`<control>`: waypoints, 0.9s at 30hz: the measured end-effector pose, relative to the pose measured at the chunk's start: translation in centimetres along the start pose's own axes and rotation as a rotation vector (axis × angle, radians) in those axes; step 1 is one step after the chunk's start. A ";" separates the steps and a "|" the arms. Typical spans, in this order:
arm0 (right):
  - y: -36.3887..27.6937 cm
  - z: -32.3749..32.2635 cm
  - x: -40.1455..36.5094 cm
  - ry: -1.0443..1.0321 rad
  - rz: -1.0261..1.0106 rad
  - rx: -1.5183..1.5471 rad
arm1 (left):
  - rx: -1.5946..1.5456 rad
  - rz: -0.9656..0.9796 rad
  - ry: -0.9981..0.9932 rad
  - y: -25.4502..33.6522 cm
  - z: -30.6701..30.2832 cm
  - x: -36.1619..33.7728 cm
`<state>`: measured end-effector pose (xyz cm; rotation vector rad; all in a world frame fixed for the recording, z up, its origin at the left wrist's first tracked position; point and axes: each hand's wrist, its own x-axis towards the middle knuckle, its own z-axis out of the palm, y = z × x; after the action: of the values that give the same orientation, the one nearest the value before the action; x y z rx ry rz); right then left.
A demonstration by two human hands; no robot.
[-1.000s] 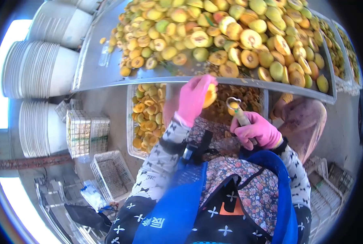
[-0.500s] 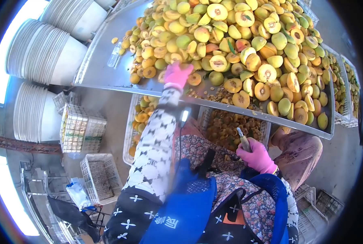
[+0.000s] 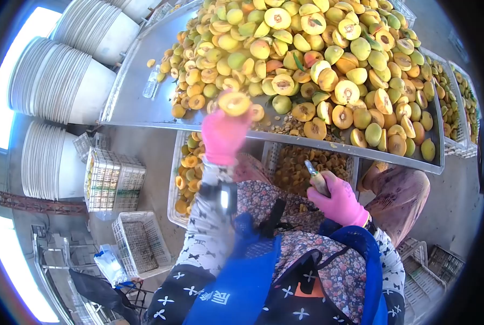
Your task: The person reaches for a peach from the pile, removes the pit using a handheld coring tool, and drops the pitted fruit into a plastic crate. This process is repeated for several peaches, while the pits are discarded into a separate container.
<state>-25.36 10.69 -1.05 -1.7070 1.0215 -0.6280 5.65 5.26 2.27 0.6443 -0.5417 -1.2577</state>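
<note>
My left hand (image 3: 224, 135), in a pink glove and blurred by motion, is closed on a halved peach (image 3: 234, 103). The peach's yellow cut face shows, just above the front edge of the metal table (image 3: 242, 131). In my right hand (image 3: 339, 200), also pink-gloved, is a short-bladed knife (image 3: 319, 180) with a pale handle. Its metal tip points up and away from me. Behind my left hand, a large heap of halved peaches (image 3: 307, 59) covers much of the table, cut faces and skins showing. Loose pits (image 3: 285, 124) lie near its front edge.
Below the table, a crate (image 3: 353, 170) holds small brown pieces, and another crate (image 3: 171, 208) at left holds peach halves. White tubs (image 3: 87, 70) are stacked at far left, near crates (image 3: 114, 179). A plastic bottle (image 3: 151, 81) lies on the table. More filled crates (image 3: 464, 143) stand at right.
My left hand has drawn back from the heap toward me, lifting a halved peach. My right hand has moved slightly left and up with the knife, which is tilted more to the left.
</note>
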 end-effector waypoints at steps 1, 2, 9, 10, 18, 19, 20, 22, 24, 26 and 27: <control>-0.7 0.2 0.4 0.068 -0.108 -0.028 | -0.145 -0.075 -0.030 -0.9 2.2 -1.3; -1.7 0.4 0.9 0.137 -0.210 -0.061 | -0.150 -0.130 -0.012 -2.0 3.0 -2.1; -2.4 -1.3 2.4 0.307 -0.380 -0.447 | -0.081 -0.275 -0.076 -7.5 8.5 -6.2; -2.4 -1.5 2.1 0.303 -0.365 -0.494 | -0.088 -0.275 -0.086 -7.7 9.1 -6.3; -1.1 -2.0 1.0 0.197 -0.264 -0.682 | -0.030 -0.320 -0.020 -8.9 10.0 -7.2; -0.9 -2.1 0.9 0.194 -0.292 -0.708 | -0.006 -0.317 -0.042 -8.9 9.8 -7.3; -0.5 -2.1 0.8 0.191 -0.319 -0.734 | 0.019 -0.315 -0.062 -9.0 9.5 -7.4; 0.3 -2.0 0.8 0.150 -0.309 -0.712 | 0.048 -0.330 -0.066 -9.0 9.3 -7.7; 0.8 -1.7 0.4 0.090 -0.275 -0.579 | 0.055 -0.368 -0.034 -9.0 9.4 -8.0; 0.7 -1.0 0.0 0.012 -0.222 -0.336 | 0.087 -0.326 -0.006 -8.9 10.1 -8.3; -0.5 -0.7 -0.4 -0.014 -0.142 -0.190 | 0.104 -0.301 0.004 -8.9 10.6 -8.3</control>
<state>-26.01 10.77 -0.34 -1.9613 0.9817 -0.6249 -9.68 10.18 3.25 0.8383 -0.5221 -1.5171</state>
